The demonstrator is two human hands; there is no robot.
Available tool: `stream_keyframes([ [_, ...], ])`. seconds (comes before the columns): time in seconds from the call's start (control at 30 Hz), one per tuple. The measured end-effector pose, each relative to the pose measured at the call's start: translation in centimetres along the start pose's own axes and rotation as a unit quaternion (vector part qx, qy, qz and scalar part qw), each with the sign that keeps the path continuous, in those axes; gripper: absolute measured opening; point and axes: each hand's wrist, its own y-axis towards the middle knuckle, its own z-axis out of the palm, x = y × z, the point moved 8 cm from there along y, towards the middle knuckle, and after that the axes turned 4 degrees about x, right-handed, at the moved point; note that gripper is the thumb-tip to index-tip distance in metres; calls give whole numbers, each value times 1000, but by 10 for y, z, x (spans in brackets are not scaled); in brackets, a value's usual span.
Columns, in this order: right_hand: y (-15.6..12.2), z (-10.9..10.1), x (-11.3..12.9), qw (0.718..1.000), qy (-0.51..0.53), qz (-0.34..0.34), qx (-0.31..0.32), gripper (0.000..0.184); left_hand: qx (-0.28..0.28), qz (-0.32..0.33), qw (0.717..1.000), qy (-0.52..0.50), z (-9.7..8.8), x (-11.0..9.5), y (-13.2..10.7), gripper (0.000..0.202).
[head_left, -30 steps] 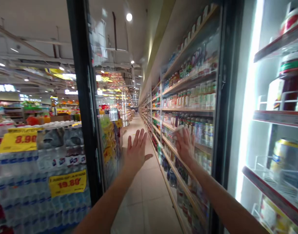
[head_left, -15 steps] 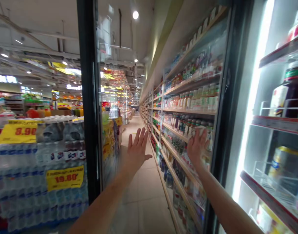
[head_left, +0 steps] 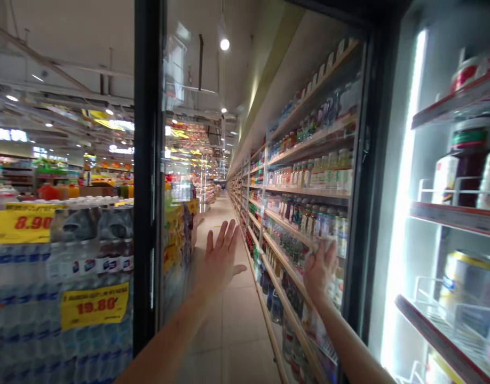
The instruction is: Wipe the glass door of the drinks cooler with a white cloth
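Note:
My left hand (head_left: 221, 252) is stretched out before the glass door (head_left: 205, 176), palm forward, fingers extended and thumb out to the side. My right hand (head_left: 319, 269) is raised nearer the door's right side, its fingers apart and slightly blurred. Neither hand holds anything; whether either one touches the glass I cannot tell. A black frame (head_left: 149, 160) edges the door on the left. In the pane, long shelves of bottles (head_left: 329, 173) show behind my right hand.
On the right stands a lit cooler with wire-fronted shelves (head_left: 455, 210), a dark bottle (head_left: 465, 165) and a can with a gold rim (head_left: 465, 282). At left are stacked packs of water bottles (head_left: 24, 298) under yellow price signs (head_left: 95, 306). Tiled floor (head_left: 229, 314) runs along the aisle.
The view has tilted up a little, so most things sit lower in the picture. Both hands appear slightly lower and further left, still spread. The door stands much as before.

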Motion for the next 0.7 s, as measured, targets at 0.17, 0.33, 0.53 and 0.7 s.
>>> stream_keyframes([
  [0.17,-43,20,91,945,21,-308,104,56,-15,-2,1000,7,4,-3,-15,96],
  [0.33,-11,0,39,990,-19,-143,9,55,-10,8,1000,5,21,-9,-48,92],
  [0.53,-58,9,106,959,40,-267,88,53,-12,5,1000,12,23,-8,-52,90],
  [0.7,-38,5,71,984,30,-172,43,52,-2,15,1000,7,24,-8,-51,97],
])
